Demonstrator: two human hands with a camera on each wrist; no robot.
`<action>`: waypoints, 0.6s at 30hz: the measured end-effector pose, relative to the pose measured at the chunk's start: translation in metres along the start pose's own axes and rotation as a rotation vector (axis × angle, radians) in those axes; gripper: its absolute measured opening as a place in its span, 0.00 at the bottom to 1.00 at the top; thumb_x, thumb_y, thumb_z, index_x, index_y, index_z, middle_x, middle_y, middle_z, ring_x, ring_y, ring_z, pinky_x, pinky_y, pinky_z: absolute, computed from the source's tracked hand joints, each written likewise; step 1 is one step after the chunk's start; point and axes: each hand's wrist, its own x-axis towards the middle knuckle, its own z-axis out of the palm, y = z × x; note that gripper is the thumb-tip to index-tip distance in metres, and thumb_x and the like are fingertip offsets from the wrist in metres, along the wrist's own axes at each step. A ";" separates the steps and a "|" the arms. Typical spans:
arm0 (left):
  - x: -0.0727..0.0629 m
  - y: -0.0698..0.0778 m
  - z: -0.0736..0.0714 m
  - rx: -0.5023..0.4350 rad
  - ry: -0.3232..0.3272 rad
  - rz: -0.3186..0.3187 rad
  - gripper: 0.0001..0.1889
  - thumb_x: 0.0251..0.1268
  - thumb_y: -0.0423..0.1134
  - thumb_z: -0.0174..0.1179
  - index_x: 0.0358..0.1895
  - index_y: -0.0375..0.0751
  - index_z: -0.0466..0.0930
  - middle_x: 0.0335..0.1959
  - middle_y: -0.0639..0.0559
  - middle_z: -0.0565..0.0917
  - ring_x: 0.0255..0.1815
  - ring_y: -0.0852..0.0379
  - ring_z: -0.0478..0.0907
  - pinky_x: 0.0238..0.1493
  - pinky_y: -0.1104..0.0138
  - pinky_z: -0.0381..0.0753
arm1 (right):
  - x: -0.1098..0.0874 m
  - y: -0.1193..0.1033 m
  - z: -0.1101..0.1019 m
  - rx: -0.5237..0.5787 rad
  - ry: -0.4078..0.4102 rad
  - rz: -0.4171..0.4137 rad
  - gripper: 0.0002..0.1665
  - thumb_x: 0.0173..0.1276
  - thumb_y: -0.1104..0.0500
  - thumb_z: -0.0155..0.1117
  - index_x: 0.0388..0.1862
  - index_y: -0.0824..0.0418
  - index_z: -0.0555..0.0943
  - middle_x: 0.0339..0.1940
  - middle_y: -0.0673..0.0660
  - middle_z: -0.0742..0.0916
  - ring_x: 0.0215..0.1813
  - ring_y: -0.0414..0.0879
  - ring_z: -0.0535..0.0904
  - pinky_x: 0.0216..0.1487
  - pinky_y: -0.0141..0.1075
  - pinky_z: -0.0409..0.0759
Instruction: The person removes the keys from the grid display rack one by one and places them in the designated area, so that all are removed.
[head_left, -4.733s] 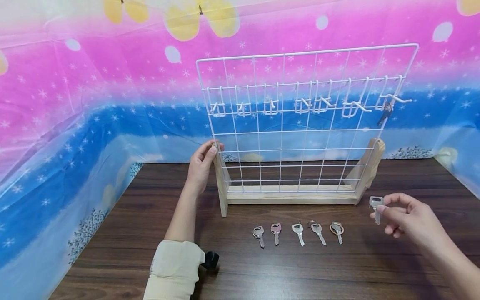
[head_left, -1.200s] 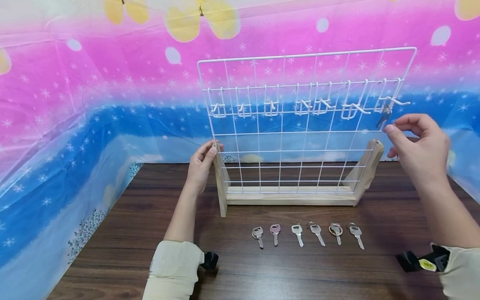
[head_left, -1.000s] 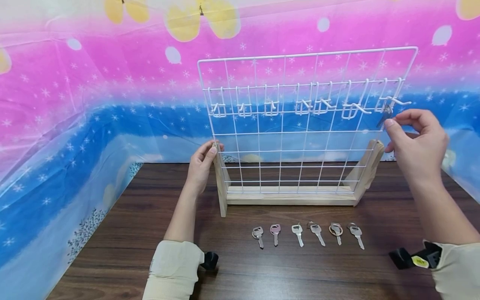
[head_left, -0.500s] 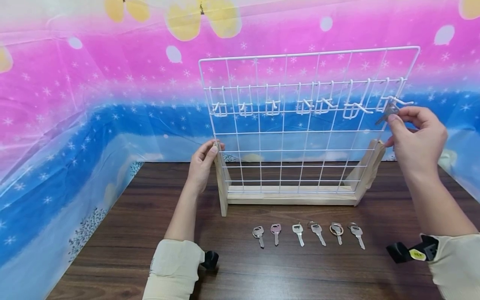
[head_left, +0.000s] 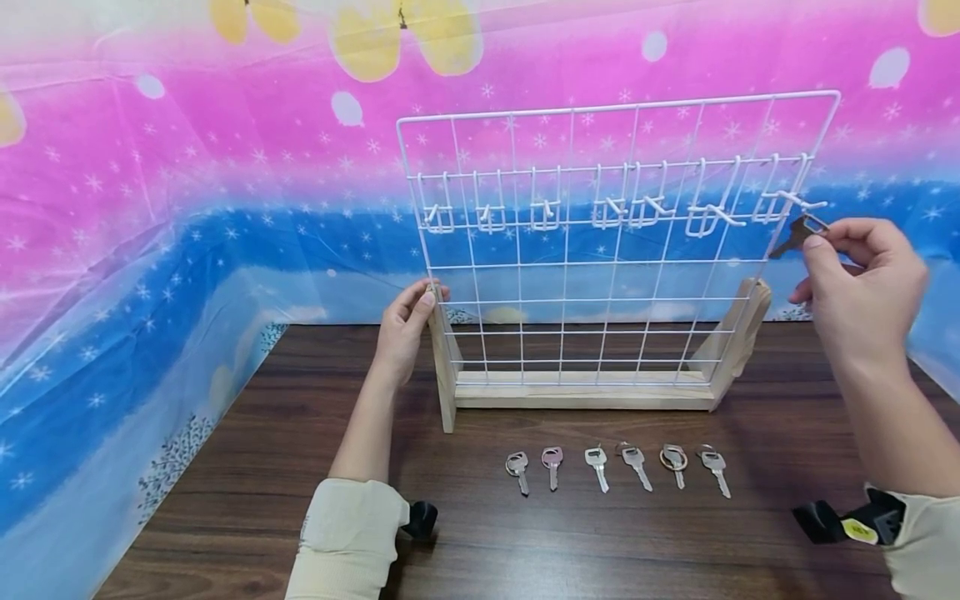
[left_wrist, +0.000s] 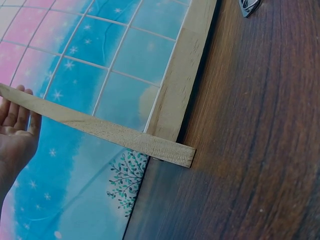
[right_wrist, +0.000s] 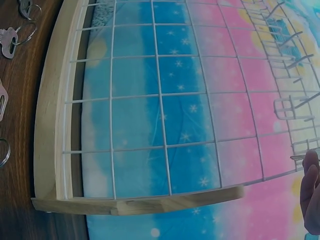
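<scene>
My right hand (head_left: 866,287) pinches a dark-looking key (head_left: 798,236) by its head between thumb and forefinger. The key is just below and in front of the rightmost white hook (head_left: 787,202), and looks apart from it. In the right wrist view only the fingers (right_wrist: 311,192) show at the right edge, with a thin edge of the key. My left hand (head_left: 405,329) grips the top of the rack's left wooden upright (head_left: 442,367); in the left wrist view its fingers lie behind that upright (left_wrist: 100,127). The white wire grid rack (head_left: 562,265) stands upright on its wooden base.
Several keys lie in a row in front of the rack, among them a pink key (head_left: 552,467) and a silver key (head_left: 715,472) at the right end. More white hooks (head_left: 543,215) line the grid. A patterned cloth (head_left: 247,167) hangs behind the dark wooden table (head_left: 247,467).
The silver key my right hand held earlier now lies at the row's right end. The hand rose to the key hanging on the rightmost hook, took hold and drew it rightward. Left hand unmoved.
</scene>
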 end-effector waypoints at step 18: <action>0.000 0.001 0.001 -0.001 0.002 -0.005 0.18 0.71 0.32 0.46 0.59 0.25 0.67 0.46 0.48 0.80 0.55 0.45 0.72 0.59 0.62 0.67 | -0.007 -0.027 -0.016 0.472 0.003 0.076 0.04 0.61 0.71 0.61 0.35 0.66 0.78 0.26 0.56 0.81 0.08 0.40 0.70 0.10 0.24 0.67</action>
